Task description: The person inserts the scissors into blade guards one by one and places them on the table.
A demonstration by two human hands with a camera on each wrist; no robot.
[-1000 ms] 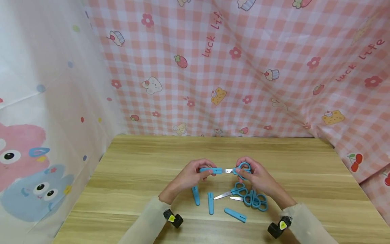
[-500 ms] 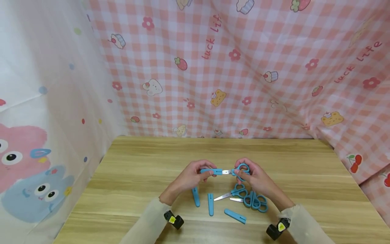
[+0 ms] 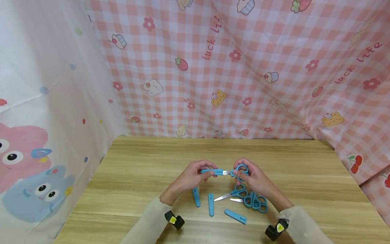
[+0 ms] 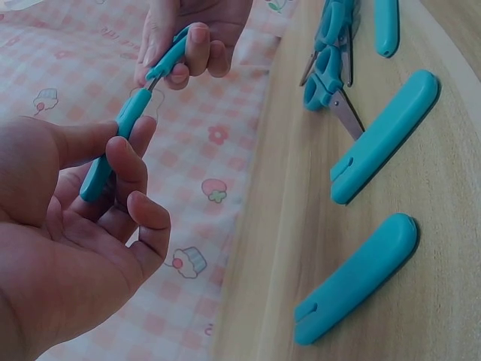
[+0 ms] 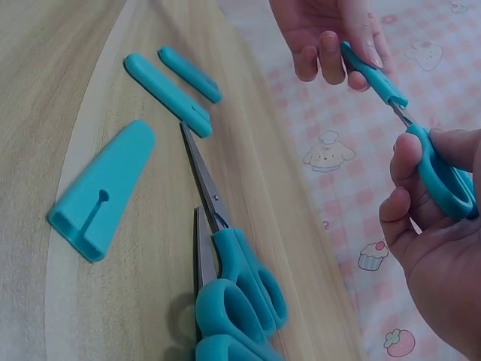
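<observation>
My left hand (image 3: pixel 193 174) pinches a blue blade cover (image 3: pixel 212 172) between thumb and fingers. Opposite it, my right hand (image 3: pixel 251 174) grips the blue handles of a pair of scissors (image 5: pixel 443 177). The blades point left and sit mostly inside the cover. Only a short strip of metal shows between cover and handles, also in the left wrist view. Both hands hold these above the table. Just below my right hand lie more blue-handled scissors (image 3: pixel 239 191), bunched together with bare blades.
Three loose blue covers lie on the wooden table (image 3: pixel 146 152): a left cover (image 3: pixel 196 197), a middle cover (image 3: pixel 211 205) and a slanted cover (image 3: pixel 235 216) nearer me. A pink checked cloth (image 3: pixel 195 67) hangs behind the table, and a white printed cloth (image 3: pixel 61 101) hangs at the left.
My right hand has moved slightly left with the scissors, so the blades have slid further into the cover and less metal shows. The left hand stays nearly still.
</observation>
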